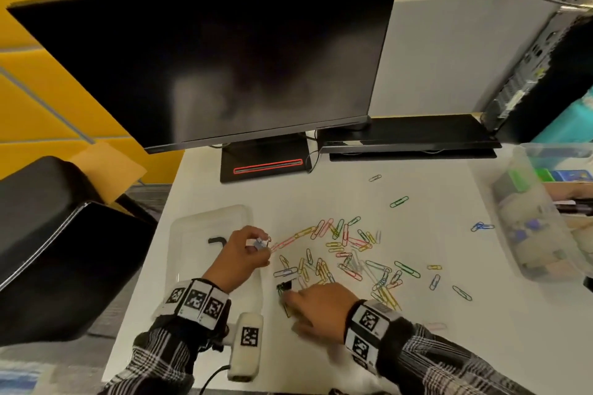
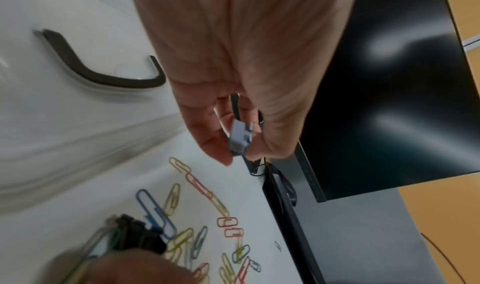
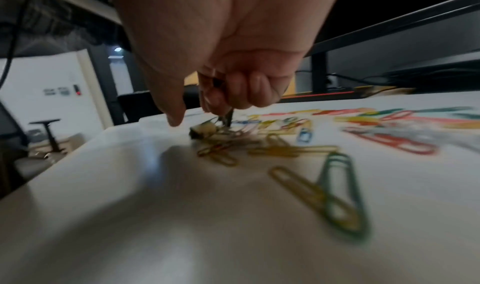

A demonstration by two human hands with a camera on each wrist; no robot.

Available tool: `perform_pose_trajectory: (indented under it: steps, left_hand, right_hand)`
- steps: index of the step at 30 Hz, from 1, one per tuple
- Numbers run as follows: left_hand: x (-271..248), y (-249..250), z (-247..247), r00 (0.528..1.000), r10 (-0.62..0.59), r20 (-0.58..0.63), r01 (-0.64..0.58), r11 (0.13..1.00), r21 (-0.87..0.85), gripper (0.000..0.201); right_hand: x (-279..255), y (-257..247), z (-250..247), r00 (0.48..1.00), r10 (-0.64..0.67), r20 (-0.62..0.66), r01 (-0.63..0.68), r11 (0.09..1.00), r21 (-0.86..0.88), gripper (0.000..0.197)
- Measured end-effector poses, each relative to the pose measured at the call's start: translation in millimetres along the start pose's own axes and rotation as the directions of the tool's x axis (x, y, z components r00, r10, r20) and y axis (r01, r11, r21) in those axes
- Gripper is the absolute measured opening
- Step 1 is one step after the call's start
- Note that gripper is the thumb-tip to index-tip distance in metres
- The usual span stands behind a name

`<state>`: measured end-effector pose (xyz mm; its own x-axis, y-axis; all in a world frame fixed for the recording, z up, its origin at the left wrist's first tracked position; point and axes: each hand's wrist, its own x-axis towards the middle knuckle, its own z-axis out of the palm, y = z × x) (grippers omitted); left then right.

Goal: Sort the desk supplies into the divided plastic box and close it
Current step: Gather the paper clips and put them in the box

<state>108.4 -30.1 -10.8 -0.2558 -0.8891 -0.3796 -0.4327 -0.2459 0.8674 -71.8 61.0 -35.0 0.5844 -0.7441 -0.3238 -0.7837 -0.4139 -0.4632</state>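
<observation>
Many coloured paper clips [image 1: 346, 250] lie scattered over the white desk [image 1: 417, 314]. A clear plastic box [image 1: 205, 221] with a black handle [image 1: 216, 241] lies at the left. My left hand [image 1: 258, 245] hovers at the box's right edge and pinches a small grey binder clip [image 1: 259, 244] [image 2: 240, 137] between thumb and fingers. Low on the desk, my right hand [image 1: 287, 295] [image 3: 207, 112] has its fingers curled on a few paper clips [image 3: 227, 117]. A black binder clip [image 1: 284, 286] [image 2: 140, 237] lies right beside them.
A dark monitor [image 1: 224, 67] and its stand base [image 1: 266, 160] are at the back, with a flat black device [image 1: 410, 135] to their right. At the right edge stands a clear bin [image 1: 529, 218] of supplies. Left of the desk edge is a black chair [image 1: 57, 250].
</observation>
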Motion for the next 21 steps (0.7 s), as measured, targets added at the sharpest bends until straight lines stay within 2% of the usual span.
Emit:
perform_pose_trajectory:
  steps: [5,7,10,13,15,18,21]
  left_hand:
    - [-7,-20,-1,0.996,-0.091,0.026,0.088,0.992,0.086,0.015]
    - [-11,-25,3,0.994,-0.098,0.049,0.088,0.980,0.180,0.015]
    - [-14,-30,11,0.995,-0.028,0.092,-0.007,0.934,0.357,0.018]
    - [-14,-28,21,0.990,0.047,0.133,-0.104,0.880,0.463,0.015]
    - [-12,-30,26,0.982,0.094,0.165,-0.164,0.861,0.481,0.018]
    - [-8,-35,33,0.958,0.162,0.235,-0.265,0.807,0.527,0.033]
    - [-4,-36,40,0.952,0.194,0.236,-0.301,0.727,0.617,0.029]
  right_hand:
    - [8,-9,9,1.000,0.004,-0.030,-0.007,0.994,-0.107,0.033]
    - [8,-6,10,0.999,0.023,-0.026,-0.026,0.994,-0.104,0.032]
    - [5,4,10,0.996,0.068,-0.058,-0.072,0.994,-0.076,0.028]
    - [-6,17,10,0.984,0.070,-0.164,-0.073,0.997,-0.014,0.023]
    - [-16,27,7,0.953,0.160,-0.257,-0.138,0.985,0.102,0.028]
    - [-35,40,2,0.865,0.330,-0.378,-0.239,0.934,0.267,0.035]
    - [-51,50,-4,0.763,0.467,-0.446,-0.228,0.841,0.491,0.026]
